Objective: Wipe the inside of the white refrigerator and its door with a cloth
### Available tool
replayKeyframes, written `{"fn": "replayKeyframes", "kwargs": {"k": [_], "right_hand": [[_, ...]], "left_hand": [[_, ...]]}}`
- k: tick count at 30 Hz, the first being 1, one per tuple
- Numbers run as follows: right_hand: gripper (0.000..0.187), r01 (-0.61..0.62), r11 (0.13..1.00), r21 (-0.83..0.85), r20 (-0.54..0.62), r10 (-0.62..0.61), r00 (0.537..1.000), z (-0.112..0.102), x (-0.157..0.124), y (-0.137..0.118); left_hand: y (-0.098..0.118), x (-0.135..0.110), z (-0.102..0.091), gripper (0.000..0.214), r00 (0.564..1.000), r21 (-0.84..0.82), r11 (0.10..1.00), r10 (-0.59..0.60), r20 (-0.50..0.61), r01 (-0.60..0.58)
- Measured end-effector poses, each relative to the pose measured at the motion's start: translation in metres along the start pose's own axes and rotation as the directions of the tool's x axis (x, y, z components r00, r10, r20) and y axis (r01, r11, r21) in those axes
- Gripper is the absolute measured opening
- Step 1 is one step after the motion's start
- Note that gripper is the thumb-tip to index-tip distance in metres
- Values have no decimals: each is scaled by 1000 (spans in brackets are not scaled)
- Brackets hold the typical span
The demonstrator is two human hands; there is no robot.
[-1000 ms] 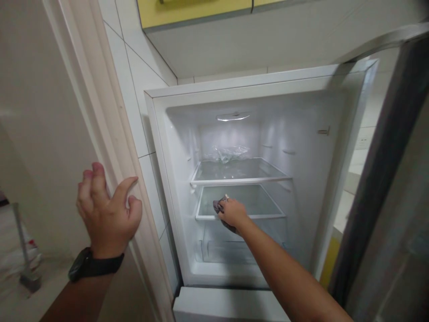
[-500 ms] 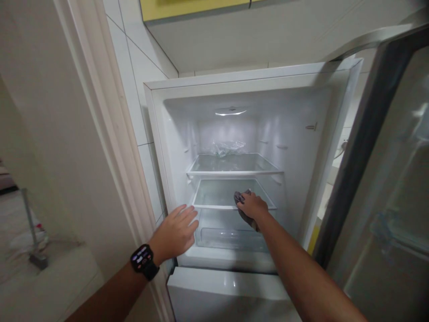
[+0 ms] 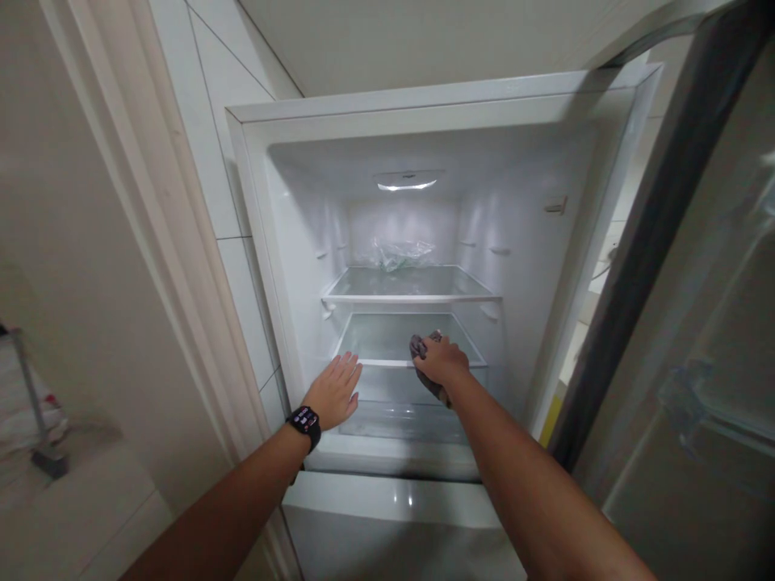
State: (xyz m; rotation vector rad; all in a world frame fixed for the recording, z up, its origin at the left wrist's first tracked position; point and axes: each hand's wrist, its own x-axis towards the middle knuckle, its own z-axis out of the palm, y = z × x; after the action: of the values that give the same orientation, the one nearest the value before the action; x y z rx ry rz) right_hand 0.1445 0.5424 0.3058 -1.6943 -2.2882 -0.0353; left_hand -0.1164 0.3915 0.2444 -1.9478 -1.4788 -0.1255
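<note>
An open, lit fridge (image 3: 275,266) stands in front of me with two glass shelves. My right hand (image 3: 443,365) is closed on a grey cloth (image 3: 419,349) and rests on the front of the lower glass shelf (image 3: 387,339). My left hand (image 3: 335,391), with a black watch on the wrist, is open with fingers stretched out, at the front left corner of that shelf near the left inner wall. A crumpled clear plastic bag (image 3: 403,252) lies at the back of the upper shelf (image 3: 412,284).
The fridge door (image 3: 684,323) hangs open on the right. A clear drawer (image 3: 400,420) sits under the lower shelf. White tiled wall (image 3: 206,161) and a cream door frame (image 3: 139,202) stand to the left. The freezer compartment front (image 3: 387,516) is below.
My left hand left the door frame and moved right to the lower shelf's front left corner. My right hand with the cloth slid right along the shelf. The view moved closer to the fridge.
</note>
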Motion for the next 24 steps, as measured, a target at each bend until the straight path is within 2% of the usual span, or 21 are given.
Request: {"fn": "replayKeyframes", "kwargs": {"k": [7,12,24], "right_hand": [[54,31,999,-35,-10,-31,999,0,6,0],[53,56,997,-53,-35,-58,998,2,15,-2],[50,104,990,-99,-71,-111,991,8,44,-5]], "left_hand": [[2,5,22,73,984,98,983,-164,67,157],[4,2,27,75,984,98,982,-168,62,162],[3,3,24,75,984,137,979,-160,72,149]]}}
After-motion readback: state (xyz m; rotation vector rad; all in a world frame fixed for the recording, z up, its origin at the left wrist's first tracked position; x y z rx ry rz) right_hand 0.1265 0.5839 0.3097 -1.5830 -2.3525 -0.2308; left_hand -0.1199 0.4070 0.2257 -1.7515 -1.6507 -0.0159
